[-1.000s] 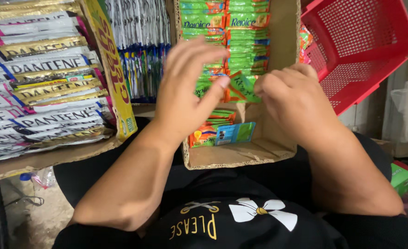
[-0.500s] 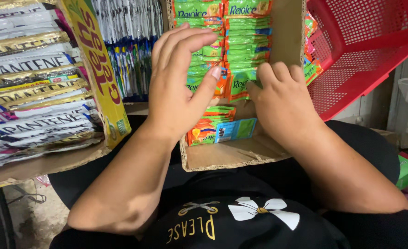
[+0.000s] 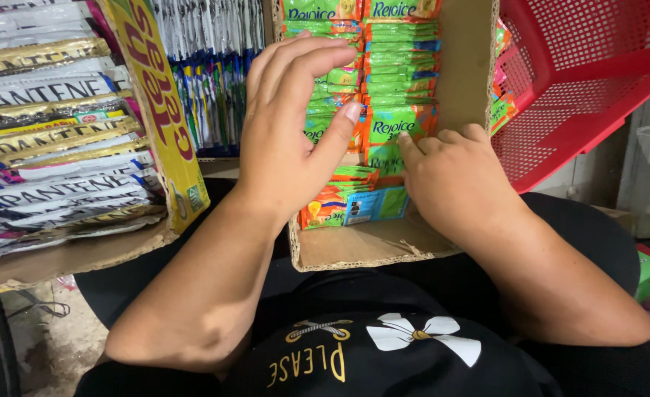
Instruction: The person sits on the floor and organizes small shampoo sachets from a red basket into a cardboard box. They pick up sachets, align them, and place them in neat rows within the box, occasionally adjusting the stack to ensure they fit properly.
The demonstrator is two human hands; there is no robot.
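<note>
Both hands work inside a cardboard box (image 3: 369,246) resting on the person's lap. The left hand (image 3: 292,132), fingers spread open, presses on stacked green sachets (image 3: 395,73); the right hand (image 3: 454,173) grips the sachets' near ends. A red basket (image 3: 597,73) sits right.

— Those green sachets (image 3: 384,81)?
— Glossy plastic film, smooth. Their cardboard box (image 3: 369,246) is matt brown, rough at its torn front edge.
— The red basket (image 3: 582,81)?
— Hard plastic mesh, slightly shiny.
</note>
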